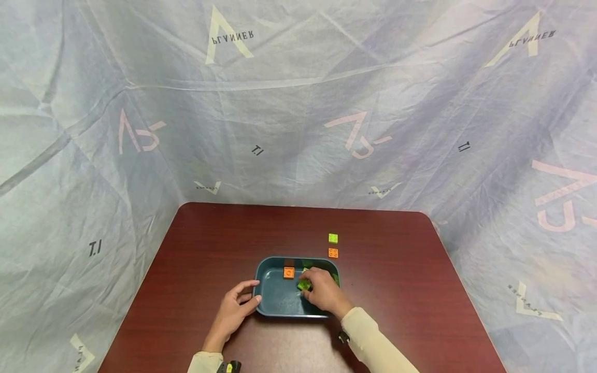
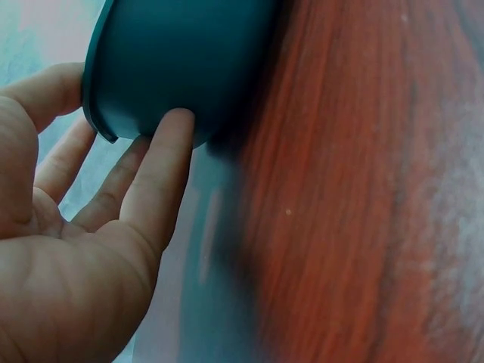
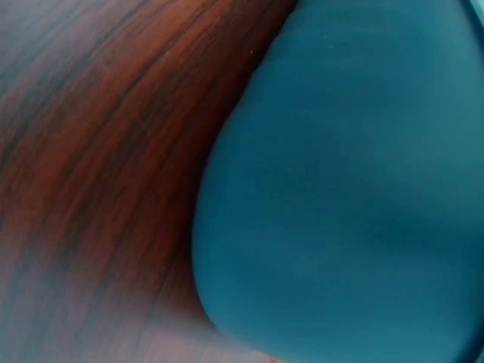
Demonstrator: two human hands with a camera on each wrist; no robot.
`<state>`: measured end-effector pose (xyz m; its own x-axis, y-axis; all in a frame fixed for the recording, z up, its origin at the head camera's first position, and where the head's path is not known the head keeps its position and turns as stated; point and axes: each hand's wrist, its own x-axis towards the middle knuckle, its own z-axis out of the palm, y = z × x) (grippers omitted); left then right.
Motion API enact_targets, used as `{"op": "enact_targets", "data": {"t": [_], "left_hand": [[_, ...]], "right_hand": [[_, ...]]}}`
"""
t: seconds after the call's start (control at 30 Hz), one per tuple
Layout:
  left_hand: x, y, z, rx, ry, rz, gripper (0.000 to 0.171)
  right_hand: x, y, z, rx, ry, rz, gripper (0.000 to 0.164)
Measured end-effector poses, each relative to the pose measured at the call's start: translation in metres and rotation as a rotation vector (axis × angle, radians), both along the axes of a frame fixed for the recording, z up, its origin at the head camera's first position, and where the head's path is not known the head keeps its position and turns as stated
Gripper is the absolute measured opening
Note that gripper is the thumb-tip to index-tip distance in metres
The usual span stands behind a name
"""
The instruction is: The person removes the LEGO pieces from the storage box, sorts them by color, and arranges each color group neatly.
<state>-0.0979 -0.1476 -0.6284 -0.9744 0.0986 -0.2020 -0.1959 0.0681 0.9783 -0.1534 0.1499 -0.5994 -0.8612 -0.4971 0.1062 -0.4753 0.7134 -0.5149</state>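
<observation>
My left hand (image 1: 233, 310) rests at the left end of the dark teal tray (image 1: 279, 305). In the left wrist view its thumb and fingers touch the tray's outer wall and rim. My right hand (image 1: 323, 290) reaches into the right half of the tray and pinches a bright green toy brick (image 1: 303, 285) between thumb and fingers. More green bricks lie partly hidden behind this hand. An orange brick (image 1: 288, 273) sits in the tray near its far wall. The right wrist view shows the tray's outer wall (image 3: 333, 189) but not my fingers.
Beyond the tray's far right corner, a green brick (image 1: 333, 238) and an orange brick (image 1: 333, 253) lie on the reddish-brown wooden table (image 1: 396, 269), one behind the other with a small gap. Printed pale cloth (image 1: 289, 119) hangs round the table's back and sides.
</observation>
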Motion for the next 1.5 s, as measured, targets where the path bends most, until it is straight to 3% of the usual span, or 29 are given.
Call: {"op": "enact_targets", "data": {"t": [0.43, 0.67, 1.0, 1.5], "left_hand": [[-0.0026, 0.0000, 0.0004, 0.000, 0.012, -0.005, 0.050], [-0.0014, 0.0000, 0.0007, 0.014, 0.001, -0.006, 0.050], [-0.0003, 0.0015, 0.0021, 0.016, 0.005, -0.003, 0.051], [0.0015, 0.0014, 0.0011, 0.012, 0.002, 0.000, 0.050]], "right_hand": [[-0.0026, -0.0007, 0.0015, 0.014, 0.061, -0.001, 0.029], [-0.0023, -0.0031, 0.0022, 0.017, 0.030, -0.005, 0.028], [-0.0034, -0.0059, 0.0004, 0.060, 0.095, 0.000, 0.029], [-0.0014, -0.0082, 0.0020, 0.128, 0.094, 0.026, 0.032]]}}
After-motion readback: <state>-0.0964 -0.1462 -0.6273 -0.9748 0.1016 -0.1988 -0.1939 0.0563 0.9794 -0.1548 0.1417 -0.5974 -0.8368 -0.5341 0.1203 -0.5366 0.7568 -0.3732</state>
